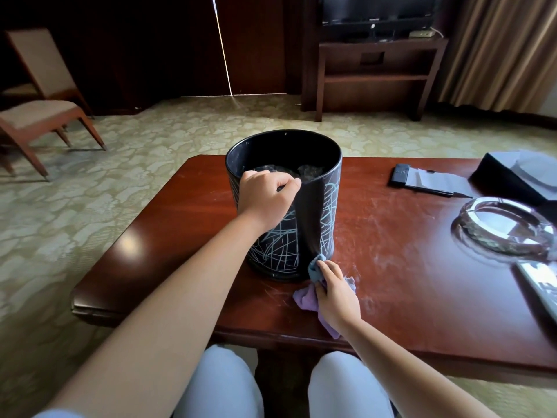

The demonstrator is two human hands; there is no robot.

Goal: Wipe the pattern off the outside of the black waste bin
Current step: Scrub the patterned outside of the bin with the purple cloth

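Observation:
The black waste bin (310, 218) stands upright on the red-brown wooden table (407, 267). Pale blue scribbled lines cover its near side, split by one clean black vertical strip down the front. My left hand (265, 194) grips the bin's near rim, fingers curled over the edge. My right hand (334, 294) holds a purple cloth (307, 297) and presses its bunched end against the bin's base at the foot of the clean strip. Something crumpled lies inside the bin.
A glass ashtray (506, 227) sits at the table's right, with a remote (542, 285) in front of it. A black wallet on papers (422, 179) and a dark tissue box (518, 176) lie at the far right. A chair (39, 110) stands on the carpet to the left.

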